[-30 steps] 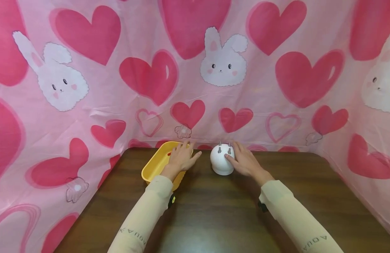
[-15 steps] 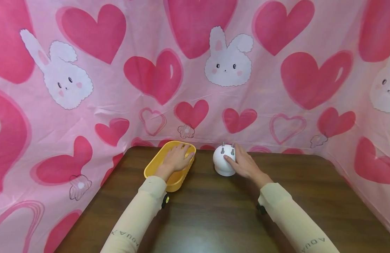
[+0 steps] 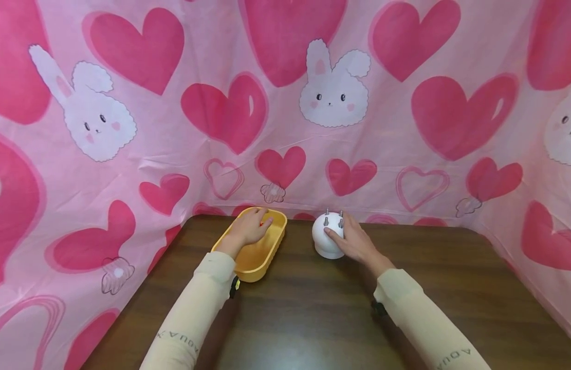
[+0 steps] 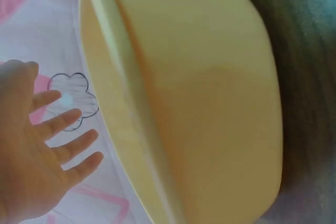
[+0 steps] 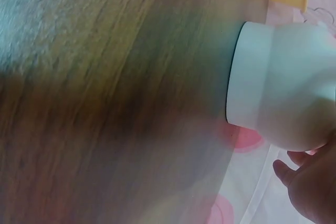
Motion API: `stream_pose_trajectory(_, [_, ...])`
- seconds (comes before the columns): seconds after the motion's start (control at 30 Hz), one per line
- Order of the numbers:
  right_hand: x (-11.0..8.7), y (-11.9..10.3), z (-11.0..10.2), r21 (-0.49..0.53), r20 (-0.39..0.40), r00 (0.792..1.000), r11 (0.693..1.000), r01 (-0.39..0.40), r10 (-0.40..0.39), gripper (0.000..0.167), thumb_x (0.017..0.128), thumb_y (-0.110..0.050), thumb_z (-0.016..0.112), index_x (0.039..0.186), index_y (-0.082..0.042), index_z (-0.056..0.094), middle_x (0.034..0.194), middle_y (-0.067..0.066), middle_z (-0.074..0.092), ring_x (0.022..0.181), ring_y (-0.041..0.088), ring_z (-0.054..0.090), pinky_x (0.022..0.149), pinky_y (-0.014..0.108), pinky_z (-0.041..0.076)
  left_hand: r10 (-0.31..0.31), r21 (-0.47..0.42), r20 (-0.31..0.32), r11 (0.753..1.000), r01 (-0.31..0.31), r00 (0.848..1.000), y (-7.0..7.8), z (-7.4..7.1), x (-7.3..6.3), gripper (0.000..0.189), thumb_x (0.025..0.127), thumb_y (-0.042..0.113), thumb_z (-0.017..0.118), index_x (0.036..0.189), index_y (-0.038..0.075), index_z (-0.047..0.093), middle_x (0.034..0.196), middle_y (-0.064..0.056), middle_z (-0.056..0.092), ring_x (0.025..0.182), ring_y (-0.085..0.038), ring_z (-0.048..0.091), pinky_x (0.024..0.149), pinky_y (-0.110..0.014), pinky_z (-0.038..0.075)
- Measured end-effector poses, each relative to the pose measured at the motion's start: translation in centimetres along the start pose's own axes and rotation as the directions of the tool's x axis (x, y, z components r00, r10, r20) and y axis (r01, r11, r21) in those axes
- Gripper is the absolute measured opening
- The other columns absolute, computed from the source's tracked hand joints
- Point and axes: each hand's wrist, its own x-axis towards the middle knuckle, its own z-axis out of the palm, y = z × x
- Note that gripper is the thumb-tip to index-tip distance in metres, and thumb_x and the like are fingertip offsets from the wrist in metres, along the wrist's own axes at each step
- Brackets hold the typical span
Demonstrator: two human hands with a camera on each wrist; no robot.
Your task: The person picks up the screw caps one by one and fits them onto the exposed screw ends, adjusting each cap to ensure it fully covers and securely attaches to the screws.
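My left hand (image 3: 252, 227) is over the yellow plastic bin (image 3: 256, 271), its fingers above the inside. The left wrist view shows that hand (image 4: 39, 150) with fingers spread and nothing between them, beside the bin's rim (image 4: 131, 87). A small red thing (image 3: 261, 224) shows by its fingertips in the head view. To the right, a white rounded object (image 3: 326, 241) stands on a short collar-like base, several metal pegs (image 3: 326, 222) rising from its top. My right hand (image 3: 354, 239) holds its right side, thumb on the front near the pegs; the other fingers are mostly hidden behind.
Both things stand near the back of a dark wooden table (image 3: 304, 318). A pink cloth (image 3: 285, 128) with hearts and rabbits hangs behind the table and along its sides. The bin and the white object have a strip of tabletop between them.
My left hand has moved left from the bin's right side to over its middle and left. The right hand keeps its hold on the white object, which stays in place.
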Motion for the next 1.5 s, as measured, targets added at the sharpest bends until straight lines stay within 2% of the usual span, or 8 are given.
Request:
stream_pose_trajectory(0.13, [0.0, -0.1, 0.3, 0.038, -0.005, 1.0, 0.999, -0.016, 0.016, 0.098, 0.097, -0.056, 0.06, 0.16, 0.003, 0.013, 0.159, 0.026, 0.029, 0.143, 0.044, 0.037, 0.116, 0.062, 0.032, -0.041, -0.03, 0.035, 0.999, 0.043, 0.999, -0.6, -0.2, 0.3, 0.056, 0.107, 0.043, 0.043, 0.152, 0.009, 0.045, 0.154, -0.021, 0.045, 0.141, -0.04, 0.043, 0.107, -0.065, 0.04])
stream_pose_trajectory(0.33, [0.1, 0.1, 0.6, 0.078, -0.006, 1.0, 0.997, -0.027, 0.027, 0.099, 0.096, -0.056, 0.063, 0.16, 0.001, 0.012, 0.158, 0.025, 0.029, 0.14, 0.042, 0.038, 0.115, 0.061, 0.034, -0.1, -0.051, 0.138, 0.993, 0.108, 0.985, -1.3, -0.7, 0.9, 0.066, 0.107, 0.05, 0.037, 0.16, 0.011, 0.032, 0.164, -0.022, 0.029, 0.147, -0.044, 0.033, 0.113, -0.066, 0.033])
stream_pose_trajectory(0.63, [0.4, 0.4, 0.9, 0.101, -0.013, 1.0, 0.995, -0.01, 0.011, 0.1, 0.096, -0.056, 0.064, 0.16, 0.001, 0.013, 0.154, 0.025, 0.033, 0.138, 0.042, 0.04, 0.115, 0.06, 0.035, -0.095, -0.061, 0.18, 0.992, 0.107, 0.979, -1.7, -1.7, 1.7, 0.066, 0.109, 0.045, 0.038, 0.16, 0.005, 0.03, 0.164, -0.025, 0.026, 0.149, -0.047, 0.028, 0.117, -0.065, 0.027])
stream_pose_trajectory(0.93, [0.2, 0.0, 1.2, 0.098, -0.007, 1.0, 0.995, -0.006, 0.007, 0.099, 0.096, -0.055, 0.064, 0.159, 0.004, 0.014, 0.155, 0.026, 0.032, 0.138, 0.043, 0.04, 0.115, 0.059, 0.035, -0.066, -0.11, 0.19, 0.99, 0.088, 0.98, -2.4, -1.5, 2.4, 0.063, 0.109, 0.038, 0.041, 0.158, 0.0, 0.031, 0.164, -0.026, 0.025, 0.153, -0.043, 0.021, 0.121, -0.06, 0.021])
stream_pose_trajectory(1.0, [0.2, -0.2, 1.2, 0.101, -0.007, 1.0, 0.995, -0.007, 0.008, 0.098, 0.096, -0.054, 0.064, 0.159, 0.003, 0.014, 0.154, 0.026, 0.033, 0.138, 0.043, 0.04, 0.115, 0.06, 0.035, -0.066, -0.107, 0.193, 0.99, 0.088, 0.979, -2.6, -1.4, 2.5, 0.062, 0.109, 0.037, 0.041, 0.157, -0.001, 0.033, 0.163, -0.027, 0.027, 0.152, -0.043, 0.022, 0.122, -0.058, 0.022])
stream_pose_trajectory(1.17, [0.2, -0.2, 1.1, 0.098, -0.009, 1.0, 0.995, -0.011, 0.011, 0.096, 0.096, -0.052, 0.065, 0.159, 0.002, 0.015, 0.153, 0.025, 0.034, 0.138, 0.042, 0.04, 0.115, 0.06, 0.035, -0.065, -0.127, 0.211, 0.987, 0.094, 0.975, -2.8, -1.2, 3.0, 0.056, 0.108, 0.035, 0.044, 0.149, -0.004, 0.044, 0.152, -0.027, 0.045, 0.143, -0.043, 0.04, 0.117, -0.055, 0.033])
stream_pose_trajectory(1.33, [0.1, -0.1, 0.9, 0.095, -0.011, 1.0, 0.995, -0.012, 0.013, 0.095, 0.096, -0.052, 0.065, 0.158, 0.001, 0.015, 0.153, 0.024, 0.035, 0.137, 0.042, 0.041, 0.114, 0.059, 0.036, -0.076, -0.133, 0.261, 0.985, 0.114, 0.962, -3.0, -0.9, 3.9, 0.052, 0.107, 0.034, 0.048, 0.14, -0.006, 0.053, 0.14, -0.026, 0.057, 0.13, -0.039, 0.054, 0.111, -0.051, 0.042])
stream_pose_trajectory(1.5, [0.2, 0.1, 0.8, 0.074, -0.026, 1.0, 0.997, -0.007, 0.009, 0.096, 0.097, -0.052, 0.064, 0.158, 0.003, 0.016, 0.153, 0.025, 0.035, 0.136, 0.041, 0.042, 0.114, 0.058, 0.037, -0.086, -0.126, 0.294, 0.984, 0.128, 0.952, -3.0, -0.5, 4.4, 0.047, 0.107, 0.034, 0.05, 0.133, -0.004, 0.059, 0.128, -0.02, 0.064, 0.117, -0.032, 0.06, 0.104, -0.047, 0.047])
